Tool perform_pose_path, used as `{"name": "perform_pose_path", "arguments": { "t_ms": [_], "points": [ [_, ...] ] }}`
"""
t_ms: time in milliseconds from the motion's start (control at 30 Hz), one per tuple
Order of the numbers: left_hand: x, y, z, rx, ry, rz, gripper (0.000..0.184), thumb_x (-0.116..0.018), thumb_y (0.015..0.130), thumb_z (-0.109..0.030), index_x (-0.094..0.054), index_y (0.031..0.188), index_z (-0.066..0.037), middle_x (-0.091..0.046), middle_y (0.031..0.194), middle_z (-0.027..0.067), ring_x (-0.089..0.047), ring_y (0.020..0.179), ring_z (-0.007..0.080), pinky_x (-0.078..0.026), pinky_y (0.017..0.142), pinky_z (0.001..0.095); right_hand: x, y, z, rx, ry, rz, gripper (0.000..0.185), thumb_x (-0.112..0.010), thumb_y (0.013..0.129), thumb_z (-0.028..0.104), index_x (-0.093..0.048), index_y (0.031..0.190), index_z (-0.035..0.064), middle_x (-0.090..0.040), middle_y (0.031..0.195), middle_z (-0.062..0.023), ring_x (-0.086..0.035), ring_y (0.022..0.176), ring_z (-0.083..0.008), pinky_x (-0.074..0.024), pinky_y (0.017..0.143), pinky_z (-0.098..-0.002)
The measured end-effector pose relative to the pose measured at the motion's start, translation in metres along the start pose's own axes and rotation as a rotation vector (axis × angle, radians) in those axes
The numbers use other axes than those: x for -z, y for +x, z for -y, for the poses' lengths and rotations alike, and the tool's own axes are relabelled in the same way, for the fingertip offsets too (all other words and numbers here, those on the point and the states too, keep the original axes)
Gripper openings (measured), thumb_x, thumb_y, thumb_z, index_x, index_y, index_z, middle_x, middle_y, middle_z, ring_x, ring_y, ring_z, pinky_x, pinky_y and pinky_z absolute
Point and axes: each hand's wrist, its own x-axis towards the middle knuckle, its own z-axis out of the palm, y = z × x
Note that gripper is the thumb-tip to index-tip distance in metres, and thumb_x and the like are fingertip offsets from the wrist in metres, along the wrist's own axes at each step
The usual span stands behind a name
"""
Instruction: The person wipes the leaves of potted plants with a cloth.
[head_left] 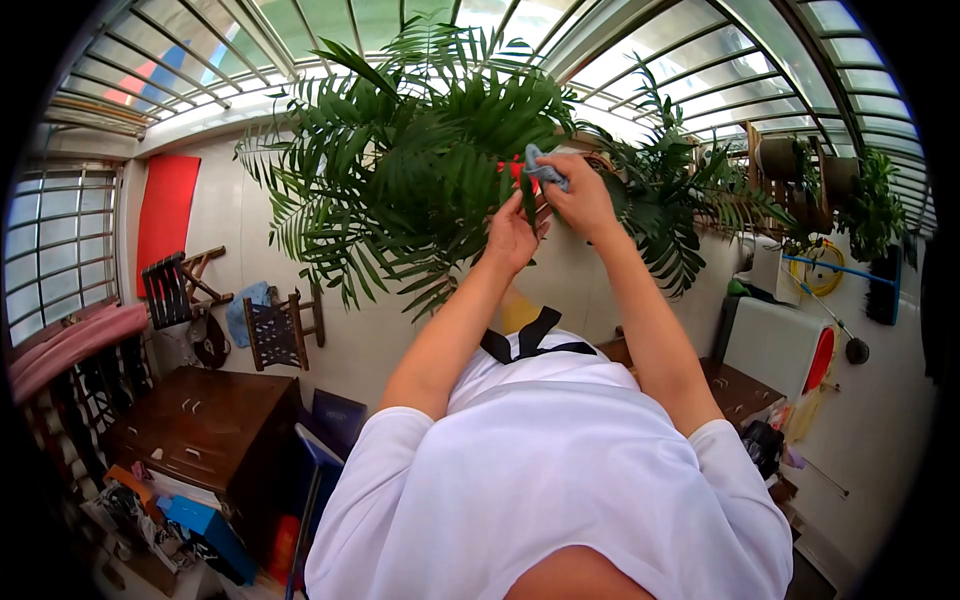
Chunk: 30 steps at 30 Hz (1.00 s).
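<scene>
Up by the plant, the right hand pinches a soft, light cloth. The left hand is at the leaves; its grip I can't tell. Leaves look bendy and could rip: hold gently near the stem.

Single head-worn view, directed forward and steeply downward — the wearer's white shirt close below, the large leafy plant farther off, barred windows beyond.
</scene>
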Motion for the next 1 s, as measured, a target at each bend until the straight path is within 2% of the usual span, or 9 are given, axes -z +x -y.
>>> {"name": "perform_pose_path", "arguments": {
  "t_ms": [100, 267, 333, 433, 500, 600, 767, 900, 1000],
  "points": [
    [0.002, 0.002, 0.006, -0.037, -0.042, -0.009, 0.031, -0.051, 0.087, -0.035, -0.056, 0.112, -0.017, -0.058, 0.107, 0.0007, -0.051, 0.103, 0.0183, -0.037, 0.088, 0.0376, -0.013, -0.016, -0.012, 0.017, -0.237, 0.029, 0.036, -0.059, 0.072, 0.011, -0.062, 0.108, 0.0127, -0.055, 0.114, -0.0109, -0.055, 0.101, -0.0294, -0.0454, 0.085, -0.0354],
    [-0.001, -0.007, 0.004, -0.012, 0.040, -0.044, 0.032, -0.054, 0.087, -0.035, -0.055, 0.111, -0.015, -0.056, 0.108, -0.0005, -0.050, 0.097, 0.0177, -0.038, 0.085, 0.0366, -0.006, -0.042, -0.033, -0.048, -0.192, 0.018, 0.032, -0.058, 0.071, 0.014, -0.065, 0.103, 0.0142, -0.058, 0.107, -0.0086, -0.057, 0.095, -0.0283, -0.0474, 0.079, -0.0363],
    [-0.002, -0.008, 0.003, -0.058, 0.084, -0.219, 0.026, -0.059, 0.086, -0.031, -0.054, 0.110, -0.021, -0.056, 0.099, -0.0043, -0.051, 0.089, 0.0121, -0.042, 0.073, 0.0270, 0.001, -0.046, -0.039, -0.203, -0.119, 0.102, 0.032, -0.058, 0.071, 0.014, -0.066, 0.102, 0.0142, -0.059, 0.103, -0.0085, -0.059, 0.089, -0.0282, -0.0475, 0.077, -0.0361],
    [0.010, -0.008, 0.002, -0.078, 0.174, -0.261, 0.024, -0.060, 0.086, -0.028, -0.053, 0.109, -0.024, -0.057, 0.094, -0.0073, -0.051, 0.084, 0.0088, -0.042, 0.070, 0.0261, 0.016, -0.051, -0.027, -0.270, -0.163, -0.048, 0.031, -0.058, 0.072, 0.010, -0.066, 0.102, 0.0133, -0.059, 0.105, -0.0097, -0.059, 0.090, -0.0285, -0.0472, 0.079, -0.0328],
    [0.015, -0.009, 0.003, -0.065, 0.161, -0.287, 0.022, -0.060, 0.087, -0.025, -0.053, 0.108, -0.022, -0.057, 0.090, -0.0076, -0.052, 0.080, 0.0080, -0.043, 0.067, 0.0252, 0.015, -0.047, -0.015, -0.251, -0.121, -0.190, 0.031, -0.058, 0.072, 0.009, -0.066, 0.101, 0.0138, -0.059, 0.106, -0.0091, -0.060, 0.090, -0.0282, -0.0476, 0.078, -0.0324],
    [0.026, -0.007, 0.002, -0.058, 0.144, -0.279, 0.022, -0.059, 0.088, -0.021, -0.052, 0.109, -0.021, -0.057, 0.092, -0.0073, -0.054, 0.078, 0.0077, -0.043, 0.062, 0.0235, 0.004, -0.036, 0.006, -0.001, -0.102, -0.355, 0.032, -0.059, 0.071, 0.009, -0.066, 0.101, 0.0145, -0.059, 0.107, -0.0082, -0.059, 0.092, -0.0269, -0.0480, 0.078, -0.0329],
    [0.018, -0.010, 0.000, -0.069, 0.100, -0.250, 0.024, -0.057, 0.089, -0.018, -0.049, 0.112, -0.019, -0.056, 0.096, -0.0055, -0.055, 0.080, 0.0092, -0.046, 0.065, 0.0264, -0.034, -0.023, 0.011, 0.203, -0.164, -0.112, 0.032, -0.060, 0.071, 0.009, -0.065, 0.102, 0.0171, -0.058, 0.109, -0.0047, -0.056, 0.099, -0.0236, -0.0487, 0.079, -0.0331],
    [0.013, -0.017, -0.004, -0.056, 0.121, -0.381, 0.023, -0.055, 0.090, -0.017, -0.049, 0.113, -0.017, -0.056, 0.095, -0.0041, -0.054, 0.077, 0.0100, -0.046, 0.065, 0.0275, -0.039, -0.028, -0.016, 0.087, -0.169, -0.098, 0.031, -0.059, 0.072, 0.009, -0.065, 0.101, 0.0168, -0.058, 0.107, -0.0046, -0.056, 0.098, -0.0234, -0.0486, 0.078, -0.0328],
    [0.019, -0.021, -0.004, -0.077, 0.182, -0.434, 0.019, -0.053, 0.091, -0.018, -0.052, 0.110, -0.016, -0.057, 0.086, -0.0041, -0.051, 0.068, 0.0093, -0.044, 0.062, 0.0262, -0.021, -0.036, -0.043, -0.215, 0.017, -0.101, 0.032, -0.059, 0.072, 0.010, -0.065, 0.103, 0.0140, -0.060, 0.101, -0.0080, -0.060, 0.088, -0.0242, -0.0476, 0.076, -0.0306]
  ]
}}
